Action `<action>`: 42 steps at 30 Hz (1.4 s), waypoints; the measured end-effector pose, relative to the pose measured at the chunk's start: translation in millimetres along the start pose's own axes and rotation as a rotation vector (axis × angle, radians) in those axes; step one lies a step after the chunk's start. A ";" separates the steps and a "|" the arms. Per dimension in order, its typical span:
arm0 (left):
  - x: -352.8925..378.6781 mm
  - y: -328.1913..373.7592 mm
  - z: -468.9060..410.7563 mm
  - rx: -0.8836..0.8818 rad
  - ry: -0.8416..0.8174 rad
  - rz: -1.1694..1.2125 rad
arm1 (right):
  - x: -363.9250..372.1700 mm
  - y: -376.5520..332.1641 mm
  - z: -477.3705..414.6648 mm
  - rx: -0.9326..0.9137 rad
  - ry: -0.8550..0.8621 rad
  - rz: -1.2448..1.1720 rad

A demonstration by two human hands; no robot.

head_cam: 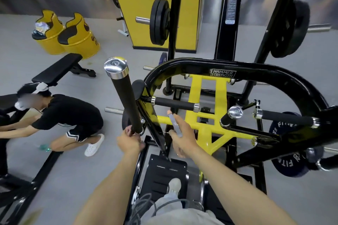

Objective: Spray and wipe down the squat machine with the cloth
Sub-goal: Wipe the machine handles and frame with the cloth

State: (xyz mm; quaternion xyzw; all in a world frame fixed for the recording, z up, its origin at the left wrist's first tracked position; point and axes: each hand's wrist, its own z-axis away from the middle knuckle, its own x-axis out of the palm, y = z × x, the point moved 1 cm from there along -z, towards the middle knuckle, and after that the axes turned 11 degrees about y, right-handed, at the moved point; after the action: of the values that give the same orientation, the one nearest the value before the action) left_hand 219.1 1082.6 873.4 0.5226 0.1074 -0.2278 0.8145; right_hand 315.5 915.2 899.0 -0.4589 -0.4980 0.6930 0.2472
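Two yellow bins [78, 42], bench [54, 71], crouched person [69, 113] beside squat machine [182, 64].

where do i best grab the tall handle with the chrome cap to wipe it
Probably the black sleeve mid-length, wrapped from its left: the bar is long, round and tilted, with open floor there, while the black frame crowds its right. The left hand grips its base.

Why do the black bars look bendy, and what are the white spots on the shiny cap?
Head view: the wide-angle lens bows the black frame toward the edges; the spots on the chrome cap are glare, probably reflected room lights; the right hand and the slim bottle it holds are smeared by motion blur; the left hand on the upright handle looks sharper.
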 end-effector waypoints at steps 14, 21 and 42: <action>-37.2 -94.9 83.4 -0.176 -0.191 -0.286 | -31.7 72.5 114.8 0.493 0.006 -0.118; -45.9 -102.1 91.0 -0.143 -0.342 -0.200 | -27.7 88.8 137.0 0.659 0.098 -0.242; -96.6 -147.8 2.9 -0.202 -0.436 -0.215 | 53.3 80.3 159.3 0.676 0.262 -0.173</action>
State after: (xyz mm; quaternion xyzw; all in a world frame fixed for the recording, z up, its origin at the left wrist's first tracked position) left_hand 63.2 1053.2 795.9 0.3628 0.0066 -0.4082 0.8376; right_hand 159.8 853.3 817.8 -0.3925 -0.2421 0.7302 0.5042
